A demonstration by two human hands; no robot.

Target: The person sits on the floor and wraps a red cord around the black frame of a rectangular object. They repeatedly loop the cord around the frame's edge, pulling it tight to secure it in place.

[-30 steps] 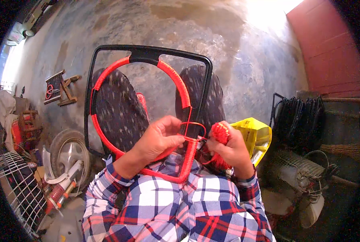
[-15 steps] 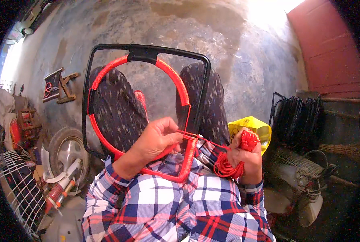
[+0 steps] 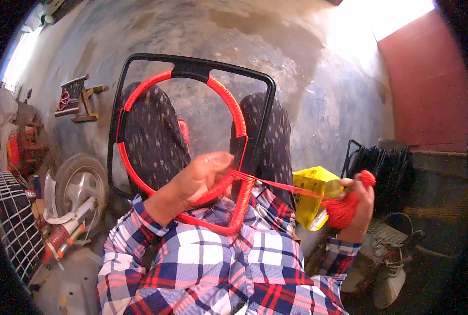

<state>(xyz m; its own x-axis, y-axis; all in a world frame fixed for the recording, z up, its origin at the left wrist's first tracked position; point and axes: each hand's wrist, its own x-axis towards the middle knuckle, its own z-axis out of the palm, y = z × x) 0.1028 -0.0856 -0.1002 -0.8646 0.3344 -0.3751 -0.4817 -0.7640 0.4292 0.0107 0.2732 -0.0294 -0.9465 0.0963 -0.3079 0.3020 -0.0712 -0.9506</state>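
Across my lap lies a black frame [image 3: 268, 113], a rounded square with a ring inside it. Red cord [image 3: 228, 107] is wound tightly round much of the ring and round the near right corner. My left hand [image 3: 205, 176] grips the frame where ring and right side come together, its fingers curled and partly hidden. Out to the right, my right hand [image 3: 364, 202] is closed on a red cord bundle [image 3: 345, 210], somewhat blurred. A taut stretch of cord [image 3: 286, 186] runs from the bundle to the frame beside my left hand.
A yellow bag [image 3: 308, 197] stands by my right knee. Stacked black frames [image 3: 383, 170] and a wire-caged machine [image 3: 388, 239] are at the right. A wheel [image 3: 81, 184], a white wire grid [image 3: 16, 226] and a small wooden stool [image 3: 89, 104] sit at the left.
My right hand has moved out to the right with the cord bundle, lengthening the stretched cord. My left hand has closed lower round the frame instead of pinching the cord.
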